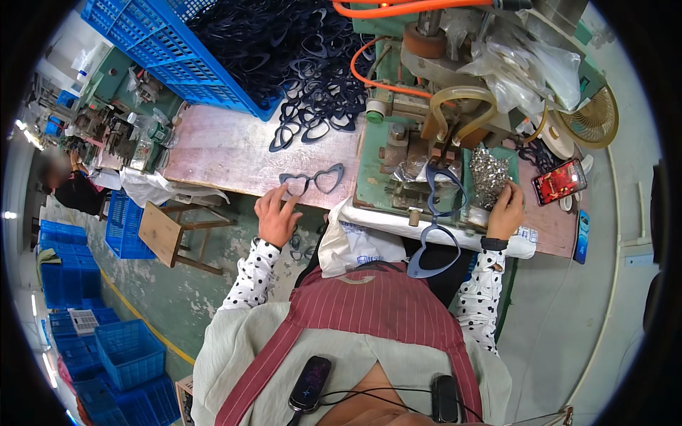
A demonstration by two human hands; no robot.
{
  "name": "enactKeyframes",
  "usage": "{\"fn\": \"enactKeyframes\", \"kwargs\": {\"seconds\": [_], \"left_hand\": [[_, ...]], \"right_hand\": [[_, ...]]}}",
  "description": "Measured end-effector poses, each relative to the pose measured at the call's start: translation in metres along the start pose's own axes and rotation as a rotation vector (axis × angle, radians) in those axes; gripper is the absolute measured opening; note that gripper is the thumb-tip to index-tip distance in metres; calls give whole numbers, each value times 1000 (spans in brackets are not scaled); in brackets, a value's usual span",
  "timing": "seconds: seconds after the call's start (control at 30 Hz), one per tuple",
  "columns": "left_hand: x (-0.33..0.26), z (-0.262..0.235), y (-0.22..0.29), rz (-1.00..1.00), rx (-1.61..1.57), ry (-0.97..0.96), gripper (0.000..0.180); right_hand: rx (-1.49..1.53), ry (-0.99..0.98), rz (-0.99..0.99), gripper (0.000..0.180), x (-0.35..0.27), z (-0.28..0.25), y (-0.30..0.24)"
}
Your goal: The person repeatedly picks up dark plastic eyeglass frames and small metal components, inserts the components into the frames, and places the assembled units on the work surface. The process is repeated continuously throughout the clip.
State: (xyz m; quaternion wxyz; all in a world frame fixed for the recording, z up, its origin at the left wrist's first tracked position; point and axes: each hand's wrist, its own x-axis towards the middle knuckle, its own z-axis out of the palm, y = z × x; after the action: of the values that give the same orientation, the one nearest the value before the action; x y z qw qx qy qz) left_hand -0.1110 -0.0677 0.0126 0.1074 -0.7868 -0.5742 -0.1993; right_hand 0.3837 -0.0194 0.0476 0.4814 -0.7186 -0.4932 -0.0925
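Left of the green metal machine point(371, 186), a navy heart-shaped plastic frame point(312, 177), likely light, is best held mid-bridge; left hand point(278, 219) half-open, empty; right hand point(506, 211) curled, hold unclear.

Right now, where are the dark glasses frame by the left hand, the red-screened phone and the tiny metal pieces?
Dark glasses frame point(312, 178): head view, on its bridge.
Red-screened phone point(559, 182): head view, mid-screen.
Tiny metal pieces point(489, 176): head view, middle of the heap.

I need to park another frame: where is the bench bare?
Bare tabletop lies between the blue crate, the bottles and the loose frame near the left hand. Crowded: the green machine base, with the right hand at its metal pieces, and around the phone.
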Motion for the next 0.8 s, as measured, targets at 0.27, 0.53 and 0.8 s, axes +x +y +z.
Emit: {"fn": "enactKeyframes", "kwargs": {"seconds": [0.27,0.53,0.8], "left_hand": [[31,-18,-9,3,101,-89,30],[39,8,-46,-565,8,-497,14],[116,37,-45,-826,10,-541,85]], "right_hand": [[19,-58,96,16,-1,-3,0],[126,-113,5,9,10,-4,-17],[710,-383,116,15,18,-28,-123]]}}
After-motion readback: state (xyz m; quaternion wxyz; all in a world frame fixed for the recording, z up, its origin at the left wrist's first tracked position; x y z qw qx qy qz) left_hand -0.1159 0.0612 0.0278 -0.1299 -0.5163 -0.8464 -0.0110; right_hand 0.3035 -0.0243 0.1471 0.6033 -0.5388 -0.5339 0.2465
